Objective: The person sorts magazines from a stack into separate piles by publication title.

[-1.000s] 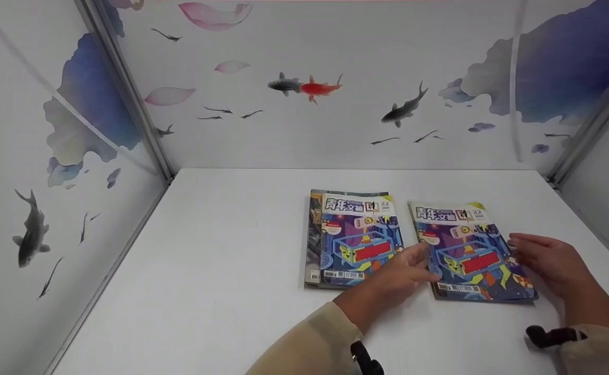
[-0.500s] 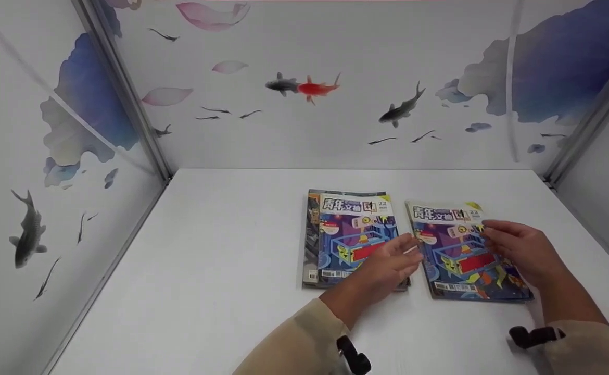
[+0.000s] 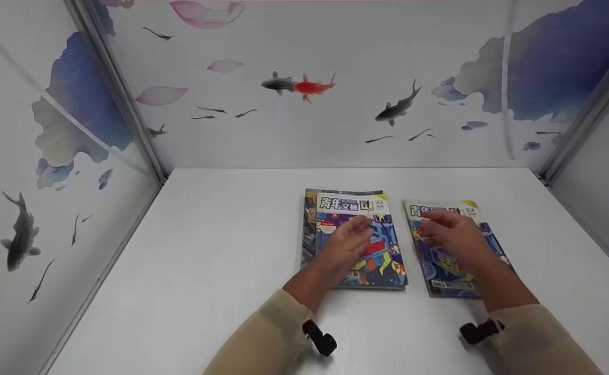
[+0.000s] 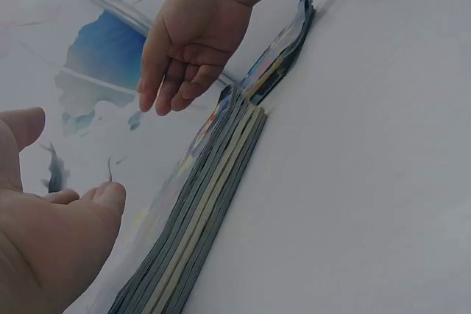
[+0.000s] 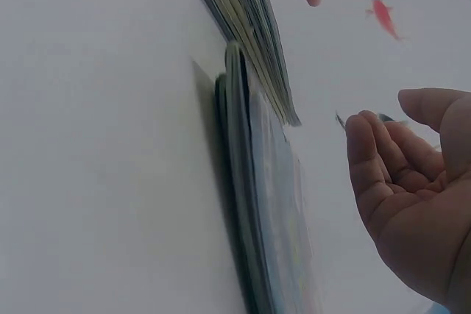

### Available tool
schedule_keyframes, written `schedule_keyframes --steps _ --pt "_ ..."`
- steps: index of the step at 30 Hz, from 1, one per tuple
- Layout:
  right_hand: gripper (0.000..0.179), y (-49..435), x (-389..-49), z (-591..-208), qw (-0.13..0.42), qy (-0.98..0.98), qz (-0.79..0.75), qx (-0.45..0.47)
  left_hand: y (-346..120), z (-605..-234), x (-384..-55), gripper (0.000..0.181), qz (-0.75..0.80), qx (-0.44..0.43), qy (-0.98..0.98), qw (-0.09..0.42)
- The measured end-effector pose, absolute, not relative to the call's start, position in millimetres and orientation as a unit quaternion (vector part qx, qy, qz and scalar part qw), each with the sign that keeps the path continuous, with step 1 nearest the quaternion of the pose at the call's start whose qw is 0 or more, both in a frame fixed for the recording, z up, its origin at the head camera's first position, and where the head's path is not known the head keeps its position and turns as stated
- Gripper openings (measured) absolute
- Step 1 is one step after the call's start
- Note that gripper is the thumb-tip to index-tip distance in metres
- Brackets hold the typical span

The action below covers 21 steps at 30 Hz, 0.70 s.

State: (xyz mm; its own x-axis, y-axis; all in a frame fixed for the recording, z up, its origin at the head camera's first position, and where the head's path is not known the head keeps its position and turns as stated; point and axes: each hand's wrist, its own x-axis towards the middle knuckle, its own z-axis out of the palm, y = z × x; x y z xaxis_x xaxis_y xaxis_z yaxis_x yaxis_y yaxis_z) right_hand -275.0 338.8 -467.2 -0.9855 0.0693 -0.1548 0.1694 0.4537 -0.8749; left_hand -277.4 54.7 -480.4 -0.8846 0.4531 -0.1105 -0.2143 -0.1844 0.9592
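Head view: the left hand (image 3: 342, 249) hovers above the thick pile (image 3: 392, 272), fingers relaxed, holding nothing; right of that pile lies the thin pile (image 3: 436, 266), the right hand (image 3: 454, 237) over it, equally relaxed. Left wrist view: both hands are clear of the thick pile. Right wrist view: the thick pile shows many layered edges.

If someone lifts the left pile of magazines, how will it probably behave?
The left pile would likely slide apart in a loose grip, since the top magazine does not line up with the one below. It may feel fairly heavy, as the left wrist view shows several layers. It seems unlikely to roll or tip, lying flat on the table.
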Motion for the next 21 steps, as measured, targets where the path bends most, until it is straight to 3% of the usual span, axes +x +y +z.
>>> schedule_keyframes --steps 12,21 --pt "0.059 286.6 -303.3 -466.4 0.045 0.787 -0.612 0.06 -12.9 -477.9 -300.0 0.064 0.743 0.063 0.646 0.162" --pt "0.06 288.4 -303.3 -470.5 0.039 0.785 -0.614 0.073 -36.4 -482.1 -312.5 0.066 0.72 0.044 0.673 0.16"
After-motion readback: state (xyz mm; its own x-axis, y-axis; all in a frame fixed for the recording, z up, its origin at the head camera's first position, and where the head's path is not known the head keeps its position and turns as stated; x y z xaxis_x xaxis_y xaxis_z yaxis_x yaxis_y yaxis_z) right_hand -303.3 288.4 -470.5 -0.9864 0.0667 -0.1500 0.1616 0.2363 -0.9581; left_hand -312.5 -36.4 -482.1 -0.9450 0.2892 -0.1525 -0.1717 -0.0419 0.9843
